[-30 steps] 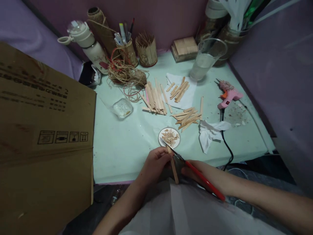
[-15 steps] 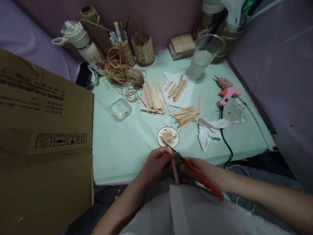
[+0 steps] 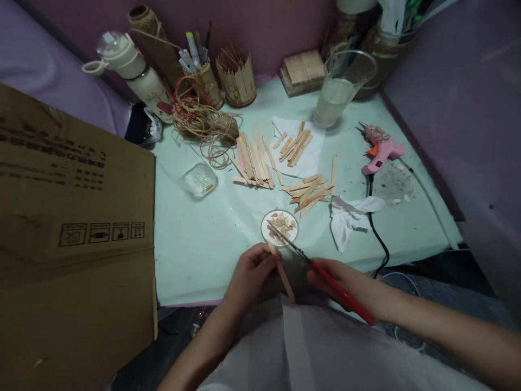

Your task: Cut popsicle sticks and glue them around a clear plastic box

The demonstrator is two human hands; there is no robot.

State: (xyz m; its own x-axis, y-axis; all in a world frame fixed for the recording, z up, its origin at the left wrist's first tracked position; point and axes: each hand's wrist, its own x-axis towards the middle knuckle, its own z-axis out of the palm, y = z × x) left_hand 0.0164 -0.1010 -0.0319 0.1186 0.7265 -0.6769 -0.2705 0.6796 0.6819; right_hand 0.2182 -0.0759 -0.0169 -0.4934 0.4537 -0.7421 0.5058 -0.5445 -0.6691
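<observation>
My left hand (image 3: 256,271) pinches a flat wooden craft stick (image 3: 285,279) near its upper end, close to the table's front edge. In my right hand (image 3: 342,282) is a pair of scissors (image 3: 340,291) with red handles, the fingers closed round them. The blades point up and left over a small round white dish (image 3: 264,232), apart from the stick. Small pointed wood pieces (image 3: 281,224) lie heaped in that dish. Behind it is a pile of cut sticks (image 3: 309,194), with a bundle of longer craft sticks (image 3: 253,160) to its left.
A cardboard box (image 3: 81,228) stands at the left edge. A pink glue gun (image 3: 382,149) lies at right, its black cord trailing off the front. A plastic cup of cloudy liquid (image 3: 332,100), twine (image 3: 203,119) and a white bottle (image 3: 142,81) stand at the back. Crumpled tissue (image 3: 350,217) lies at right.
The scissor blades have come away from the stick and shifted slightly right. My left hand has moved a little left with the stick.
</observation>
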